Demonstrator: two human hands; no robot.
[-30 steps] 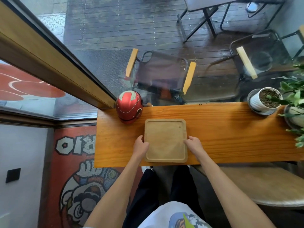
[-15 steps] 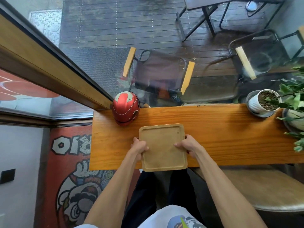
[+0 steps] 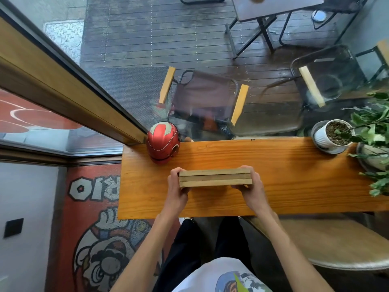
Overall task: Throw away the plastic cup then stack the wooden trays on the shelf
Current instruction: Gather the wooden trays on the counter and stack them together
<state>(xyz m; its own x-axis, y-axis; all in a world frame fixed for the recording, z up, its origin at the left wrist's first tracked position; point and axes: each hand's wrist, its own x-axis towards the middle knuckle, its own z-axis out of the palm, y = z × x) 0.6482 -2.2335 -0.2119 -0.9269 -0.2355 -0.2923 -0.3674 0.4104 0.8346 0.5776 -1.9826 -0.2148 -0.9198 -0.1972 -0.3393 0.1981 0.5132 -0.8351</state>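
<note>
Start at the red helmet (image 3: 163, 142) on the wooden counter (image 3: 284, 182). Just in front of it, your left hand (image 3: 175, 189) squeezes the left end of the wooden trays (image 3: 215, 178). Your right hand (image 3: 251, 186) squeezes the right end. The trays are tipped up on edge, above the counter. They look hard and stiff, so grip both ends or they may slide apart.
</note>
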